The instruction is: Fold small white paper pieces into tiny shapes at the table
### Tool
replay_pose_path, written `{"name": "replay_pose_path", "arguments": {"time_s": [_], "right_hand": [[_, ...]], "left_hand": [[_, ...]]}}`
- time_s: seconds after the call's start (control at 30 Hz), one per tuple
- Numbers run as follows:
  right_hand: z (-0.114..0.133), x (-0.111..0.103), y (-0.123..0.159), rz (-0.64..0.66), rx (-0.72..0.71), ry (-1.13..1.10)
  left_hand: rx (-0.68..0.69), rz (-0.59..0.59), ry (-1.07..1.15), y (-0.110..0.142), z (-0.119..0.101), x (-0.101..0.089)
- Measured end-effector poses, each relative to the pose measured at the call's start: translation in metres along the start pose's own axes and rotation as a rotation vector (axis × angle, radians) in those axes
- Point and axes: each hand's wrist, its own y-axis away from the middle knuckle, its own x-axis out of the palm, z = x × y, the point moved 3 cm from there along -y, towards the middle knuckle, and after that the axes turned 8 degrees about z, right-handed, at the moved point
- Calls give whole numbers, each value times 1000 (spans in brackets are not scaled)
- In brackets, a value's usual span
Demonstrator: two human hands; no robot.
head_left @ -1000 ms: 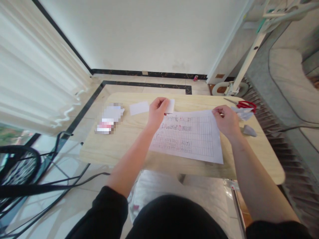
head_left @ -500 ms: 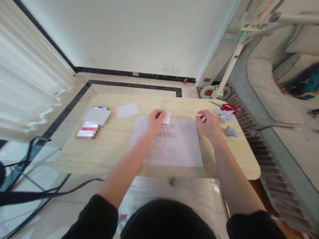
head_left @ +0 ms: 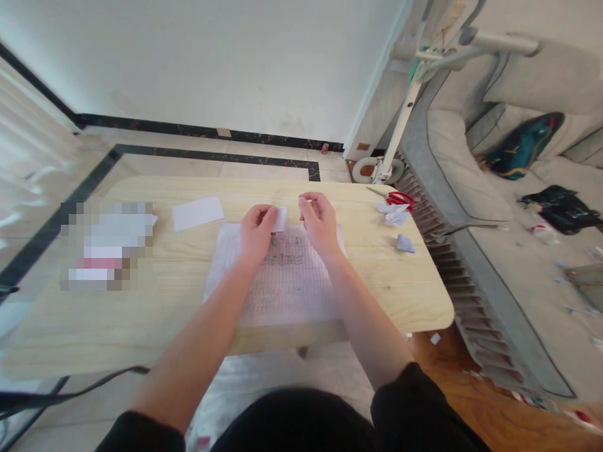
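Note:
My left hand (head_left: 257, 232) is closed on a small white piece of paper (head_left: 281, 220), which sticks out to the right of the thumb and index finger. Just right of it, my right hand (head_left: 320, 223) hangs with loosely curled fingers, apart from the paper and with nothing visible in it. Beneath both hands lies a large printed sheet with a table of lines (head_left: 277, 295); my forearms cover parts of it. A blank white paper (head_left: 198, 213) rests on the table to the left of my left hand.
Red-handled scissors (head_left: 399, 199) lie at the table's far right, beside folded white paper scraps (head_left: 394, 215) and a bluish paper piece (head_left: 406, 243). A blurred-out stack (head_left: 113, 242) sits on the left. Beyond the wooden table (head_left: 391, 289) stand a white metal frame (head_left: 400, 125) and a grey sofa (head_left: 452, 163).
My right hand has moved left, closer to the paper piece in my left hand. The view has turned to the right, so more of the sofa shows.

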Motion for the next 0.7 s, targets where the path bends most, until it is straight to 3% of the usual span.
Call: {"name": "replay_pose_path", "arguments": {"time_s": [0.13, 0.27, 0.7], "right_hand": [[-7, 4, 11, -100, -92, -1], [-15, 4, 15, -35, -156, -32], [-17, 10, 16, -4, -88, -132]], "left_hand": [[59, 14, -41, 4, 1, 0], [80, 55, -74, 6, -2, 3], [12, 147, -77, 10, -8, 5]]}}
